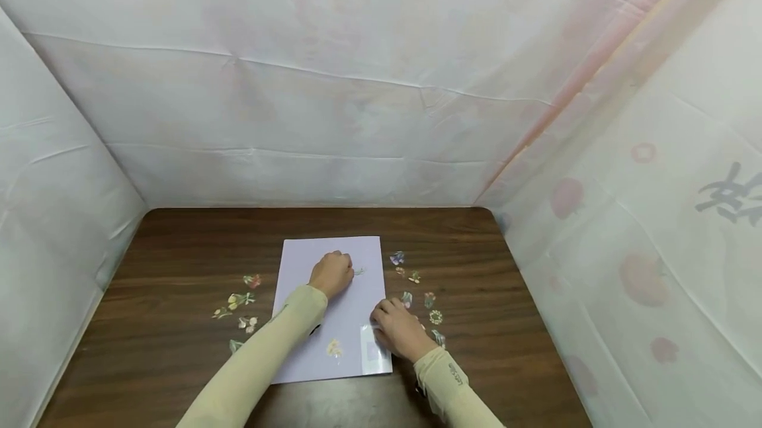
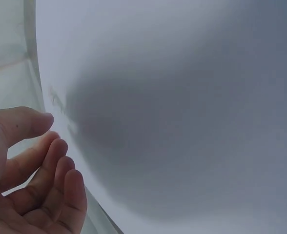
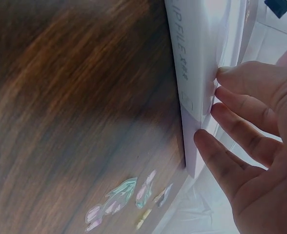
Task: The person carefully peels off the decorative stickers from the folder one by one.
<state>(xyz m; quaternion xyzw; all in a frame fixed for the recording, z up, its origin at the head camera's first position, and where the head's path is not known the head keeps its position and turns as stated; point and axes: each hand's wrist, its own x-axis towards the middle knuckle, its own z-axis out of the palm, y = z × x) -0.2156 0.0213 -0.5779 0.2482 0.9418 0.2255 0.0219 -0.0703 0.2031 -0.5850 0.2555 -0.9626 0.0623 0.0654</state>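
A lavender clip file point(image 1: 357, 302) lies on the table, with "IP FILE" legible on its spine point(image 3: 180, 53) in the right wrist view. My left hand point(image 1: 332, 274) is over its upper middle, fingers bent and fingertips close to the cover, beside a small green plant sticker point(image 1: 359, 271). In the left wrist view that hand point(image 2: 36, 170) shows nothing held between thumb and fingers. My right hand point(image 1: 400, 329) rests at the file's right edge, fingertips point(image 3: 207, 144) against it. A yellowish flower sticker point(image 1: 335, 348) is low on the cover.
Several flower cutouts lie left of the file, including a yellow tulip point(image 1: 235, 300) and a red flower point(image 1: 253, 280). More lie to the right, among them a purple flower point(image 1: 397, 257) and a round wreath point(image 1: 436, 317). Pale sheeting point(image 1: 297, 117) surrounds the wooden table point(image 1: 196, 236).
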